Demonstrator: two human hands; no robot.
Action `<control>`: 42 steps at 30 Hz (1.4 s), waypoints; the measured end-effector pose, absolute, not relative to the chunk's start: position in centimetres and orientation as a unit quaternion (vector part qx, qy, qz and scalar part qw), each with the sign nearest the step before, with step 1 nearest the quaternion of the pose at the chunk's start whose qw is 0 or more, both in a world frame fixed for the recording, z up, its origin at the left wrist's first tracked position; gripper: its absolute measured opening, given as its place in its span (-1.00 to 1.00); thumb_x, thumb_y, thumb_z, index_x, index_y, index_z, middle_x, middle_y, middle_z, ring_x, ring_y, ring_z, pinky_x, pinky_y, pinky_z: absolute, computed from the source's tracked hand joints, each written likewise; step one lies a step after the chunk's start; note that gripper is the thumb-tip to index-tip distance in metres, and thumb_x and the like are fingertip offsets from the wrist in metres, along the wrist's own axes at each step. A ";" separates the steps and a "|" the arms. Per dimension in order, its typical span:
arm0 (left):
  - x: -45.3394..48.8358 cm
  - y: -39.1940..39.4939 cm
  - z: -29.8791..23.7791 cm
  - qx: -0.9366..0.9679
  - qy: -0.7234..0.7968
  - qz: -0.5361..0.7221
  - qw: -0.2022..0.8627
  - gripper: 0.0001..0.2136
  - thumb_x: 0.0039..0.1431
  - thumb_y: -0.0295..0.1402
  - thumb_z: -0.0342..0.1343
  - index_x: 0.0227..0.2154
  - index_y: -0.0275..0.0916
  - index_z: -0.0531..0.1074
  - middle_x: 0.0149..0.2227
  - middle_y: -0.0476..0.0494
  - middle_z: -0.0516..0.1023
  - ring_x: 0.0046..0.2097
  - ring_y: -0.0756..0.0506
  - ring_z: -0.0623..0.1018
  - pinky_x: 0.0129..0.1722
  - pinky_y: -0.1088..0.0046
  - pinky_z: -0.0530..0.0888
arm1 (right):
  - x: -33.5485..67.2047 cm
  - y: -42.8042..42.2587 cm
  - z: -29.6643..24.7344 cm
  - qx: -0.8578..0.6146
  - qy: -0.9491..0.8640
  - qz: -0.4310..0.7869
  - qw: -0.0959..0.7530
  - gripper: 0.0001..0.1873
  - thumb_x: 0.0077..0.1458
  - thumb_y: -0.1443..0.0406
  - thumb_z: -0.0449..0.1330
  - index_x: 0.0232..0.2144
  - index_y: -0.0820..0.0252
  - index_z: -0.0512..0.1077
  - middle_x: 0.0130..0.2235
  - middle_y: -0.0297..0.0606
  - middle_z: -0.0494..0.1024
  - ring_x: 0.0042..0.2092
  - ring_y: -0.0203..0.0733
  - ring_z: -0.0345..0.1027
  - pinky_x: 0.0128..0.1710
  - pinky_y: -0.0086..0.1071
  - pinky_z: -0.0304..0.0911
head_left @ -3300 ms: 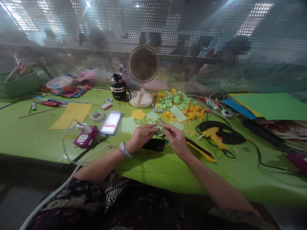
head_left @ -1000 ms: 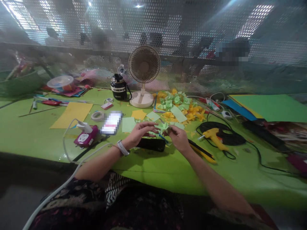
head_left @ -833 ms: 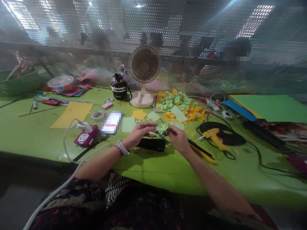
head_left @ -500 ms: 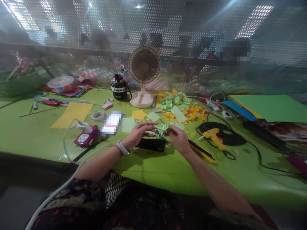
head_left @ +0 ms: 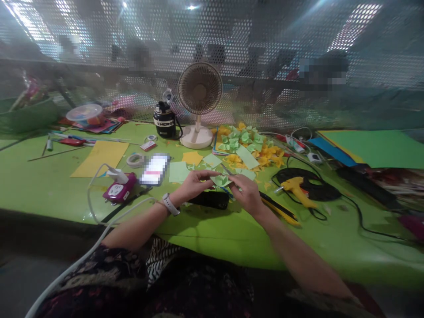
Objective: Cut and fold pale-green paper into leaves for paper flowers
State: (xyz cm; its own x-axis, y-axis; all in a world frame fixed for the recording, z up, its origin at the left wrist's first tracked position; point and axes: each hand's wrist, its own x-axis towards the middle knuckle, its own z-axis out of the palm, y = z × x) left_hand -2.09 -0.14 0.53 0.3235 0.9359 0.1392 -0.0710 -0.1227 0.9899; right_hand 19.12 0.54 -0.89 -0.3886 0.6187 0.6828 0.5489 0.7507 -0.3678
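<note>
Green worktable (head_left: 212, 238) | perforated mesh screen (head_left: 212, 39) behind | left hand (head_left: 195, 185), right hand (head_left: 247, 194) both pinching folded green paper (head_left: 221, 180)

**Hard glare up top, a dimmer desk below, the frame bowed by a wide lens**

Cold white overhead lights (head_left: 191, 7) flare in patches across the perforated metal screen (head_left: 212, 39), which looks hazy and washed out. The green desk (head_left: 212, 238) shows shiny streaks of glare, and soft shadows lie under the left hand (head_left: 195, 185) and right hand (head_left: 247, 196). The lower corners fall dark, and the desk's front edge curves with fisheye distortion. Shapes behind the screen are blurred, and the phone (head_left: 154, 169) is a pixelated block.
</note>
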 end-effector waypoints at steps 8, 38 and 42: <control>-2.7 -0.2 -0.2 0.797 0.365 0.432 0.214 -0.70 0.16 -0.45 0.05 -0.11 -0.19 0.59 -0.16 -0.21 0.65 -0.17 -0.12 0.63 -0.09 0.32 0.53 | 18.7 0.2 -0.9 -0.338 -0.864 -0.103 0.358 -0.64 0.25 0.40 0.01 0.00 0.25 0.50 -0.16 -0.07 0.65 -0.15 -0.06 0.50 -0.12 -0.17 0.41; -0.7 -2.4 -1.2 0.792 0.468 0.360 0.156 -0.61 0.30 -0.37 -0.10 0.13 -0.23 0.39 -0.19 -0.28 0.64 -0.31 -0.14 0.62 -0.25 0.37 0.51 | 16.8 -0.7 -1.0 -0.374 -0.853 -0.102 0.350 -0.61 0.25 0.46 -0.06 -0.03 0.31 0.49 -0.24 -0.02 0.63 -0.21 -0.04 0.50 -0.16 -0.19 0.42; -0.3 -3.1 -1.7 0.796 0.423 0.377 0.212 -0.49 0.30 -0.44 -0.15 0.30 -0.30 0.15 0.14 -0.45 0.45 0.10 -0.27 0.53 0.07 0.16 0.48 | 16.6 -1.5 -0.5 -0.375 -0.853 -0.062 0.358 -0.53 0.22 0.45 -0.07 0.13 0.31 0.37 -0.15 0.00 0.62 -0.16 -0.01 0.49 -0.12 -0.15 0.43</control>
